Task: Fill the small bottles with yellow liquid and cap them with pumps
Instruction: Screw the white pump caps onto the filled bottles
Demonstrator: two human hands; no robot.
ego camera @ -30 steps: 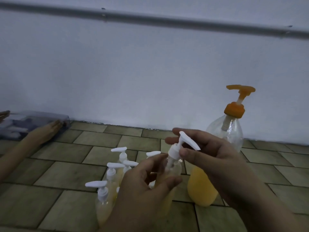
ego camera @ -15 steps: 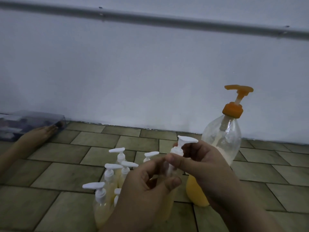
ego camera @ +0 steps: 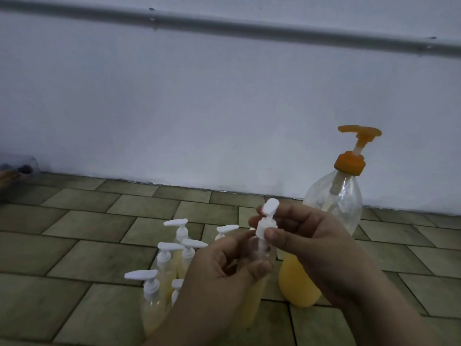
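My left hand (ego camera: 219, 278) grips a small clear bottle (ego camera: 259, 255) with yellow liquid in its lower part. My right hand (ego camera: 316, 248) pinches the white pump (ego camera: 267, 221) seated on that bottle's neck, thumb and fingers around its collar. The pump's nozzle points up and away. Several small capped bottles (ego camera: 172, 260) with white pumps stand grouped on the floor to the left, partly hidden behind my left hand. A large clear bottle (ego camera: 331, 213) with an orange pump (ego camera: 354, 151) stands to the right, yellow liquid (ego camera: 296, 285) in its lower third.
Greenish floor tiles (ego camera: 87, 245) run to a pale wall (ego camera: 199, 108) with a pipe along it. At the far left edge another person's hand (ego camera: 7, 176) lies by a clear plastic box (ego camera: 22, 163).
The pump head has turned between my right fingers, its nozzle swinging from right to pointing away. The view has shifted right, and the other person's hand and box have slid to the left edge.
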